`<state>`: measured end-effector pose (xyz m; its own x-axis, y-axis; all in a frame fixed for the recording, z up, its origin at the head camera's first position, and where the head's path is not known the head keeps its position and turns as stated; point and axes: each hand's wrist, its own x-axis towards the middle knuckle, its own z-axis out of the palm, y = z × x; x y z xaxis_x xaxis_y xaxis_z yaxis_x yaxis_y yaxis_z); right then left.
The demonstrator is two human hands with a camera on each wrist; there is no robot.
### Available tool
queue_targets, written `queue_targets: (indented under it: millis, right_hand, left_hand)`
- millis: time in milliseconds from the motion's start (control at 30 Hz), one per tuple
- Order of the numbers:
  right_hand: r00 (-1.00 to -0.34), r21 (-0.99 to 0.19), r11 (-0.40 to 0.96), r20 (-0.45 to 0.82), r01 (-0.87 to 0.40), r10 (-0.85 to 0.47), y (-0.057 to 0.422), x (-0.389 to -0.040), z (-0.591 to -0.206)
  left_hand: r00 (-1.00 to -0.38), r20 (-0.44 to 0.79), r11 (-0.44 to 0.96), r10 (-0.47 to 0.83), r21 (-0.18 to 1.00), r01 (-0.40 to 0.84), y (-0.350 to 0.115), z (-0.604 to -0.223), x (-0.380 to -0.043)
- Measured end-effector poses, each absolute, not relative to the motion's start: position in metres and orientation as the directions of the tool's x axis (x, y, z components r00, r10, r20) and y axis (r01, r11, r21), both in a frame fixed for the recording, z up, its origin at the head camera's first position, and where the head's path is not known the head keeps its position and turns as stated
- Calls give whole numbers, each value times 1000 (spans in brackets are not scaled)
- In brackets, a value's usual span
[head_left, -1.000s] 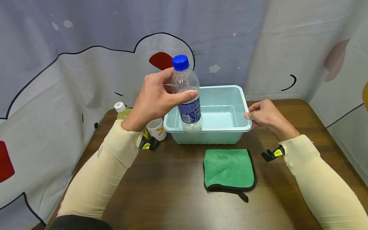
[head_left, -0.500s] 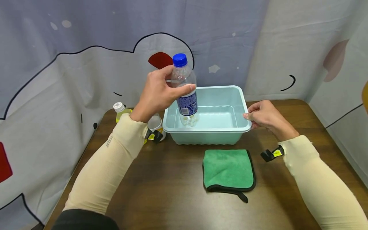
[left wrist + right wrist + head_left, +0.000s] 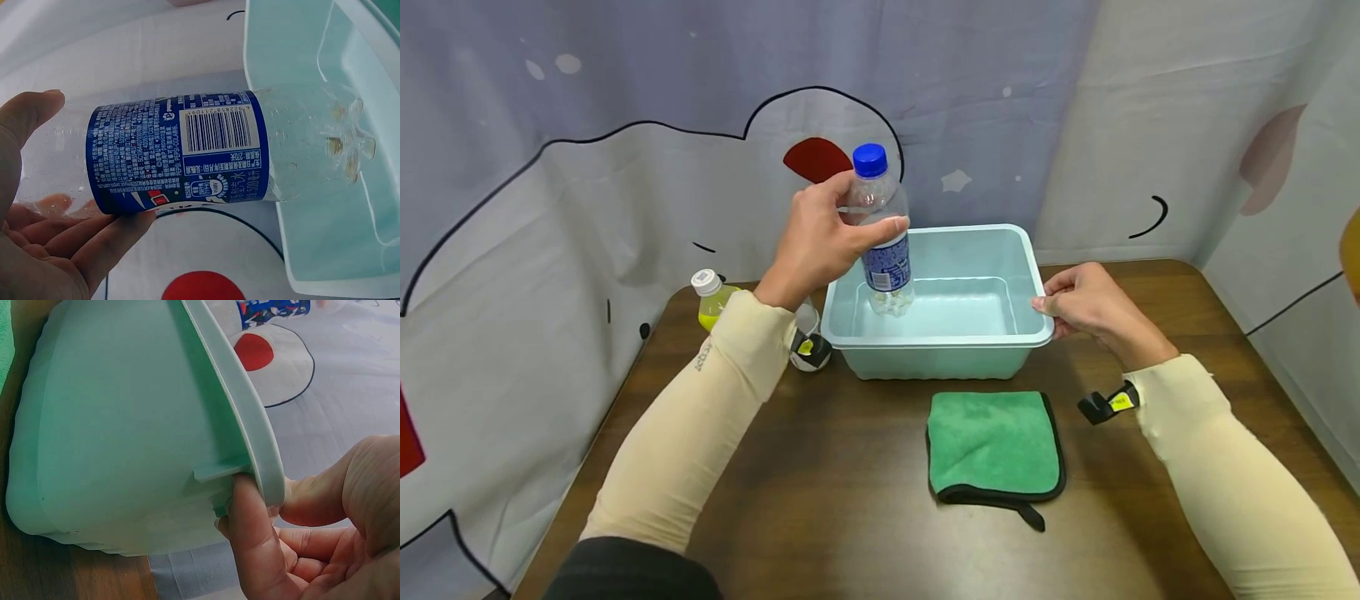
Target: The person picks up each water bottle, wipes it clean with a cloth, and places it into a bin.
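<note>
My left hand [image 3: 822,233] grips a clear plastic bottle [image 3: 889,265] around its upper half, thumb across the front. The bottle has a blue cap and a blue Pepsi label, and its see-through body looks drained. It stands upright over the left part of a pale green plastic basin [image 3: 936,342], its base below the rim line in the head view. In the left wrist view the bottle's bottom [image 3: 350,140] overlaps the basin's inside. At the basin's right end my right hand [image 3: 1093,308] pinches the rim, thumb on top and fingers [image 3: 253,537] underneath.
Left of the basin, a white paper cup [image 3: 808,354] and a bottle of yellow drink [image 3: 711,300] with a white cap stand partly behind my left forearm. A folded green cloth [image 3: 996,446] with black edging lies in front of the basin on the brown wooden table [image 3: 820,500]. A printed curtain [image 3: 700,75] hangs behind.
My left hand has brought the bottle slightly back and lower, from overlapping the basin's front rim to over its inside. The right hand keeps its hold on the rim.
</note>
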<state>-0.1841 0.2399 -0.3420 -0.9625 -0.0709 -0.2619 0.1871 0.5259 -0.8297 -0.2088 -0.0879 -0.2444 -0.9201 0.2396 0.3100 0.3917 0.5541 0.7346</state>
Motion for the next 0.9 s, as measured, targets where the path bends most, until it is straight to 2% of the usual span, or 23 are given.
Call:
queue_targets:
  millis: [900]
  right_hand:
    - [-961, -824, 534, -267, 191, -67, 242, -181, -341]
  left_hand:
    - [-972, 201, 622, 120, 748, 231, -83, -274, -243]
